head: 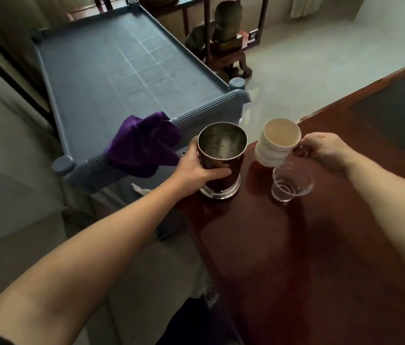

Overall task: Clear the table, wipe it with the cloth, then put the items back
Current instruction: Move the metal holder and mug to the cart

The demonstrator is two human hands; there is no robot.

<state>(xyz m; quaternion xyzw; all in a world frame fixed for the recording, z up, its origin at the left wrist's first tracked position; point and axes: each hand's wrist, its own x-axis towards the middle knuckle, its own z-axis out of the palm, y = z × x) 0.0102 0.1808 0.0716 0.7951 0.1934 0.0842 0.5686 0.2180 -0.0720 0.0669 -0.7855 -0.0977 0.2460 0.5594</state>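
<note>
Hands grip two vessels: left hand (196,168) a shiny metal cup (221,160), right hand (326,150) a tilted white mug (277,143).

Our bare left arm reaches far forward, its left hand (197,168) curled in a sideways grasp, thumb lying nearest us. Our right hand (326,151) is raised, fingers pinched closed, wrist bent left.

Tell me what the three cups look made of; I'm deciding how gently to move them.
The tall cup in the left hand looks like polished metal: mirror-bright inside, on a clear, thick base. The mug held by the right hand seems glazed ceramic: opaque, cream, matte sheen. The small cup on the table is see-through, so glass or clear plastic; I cannot tell which.
</note>
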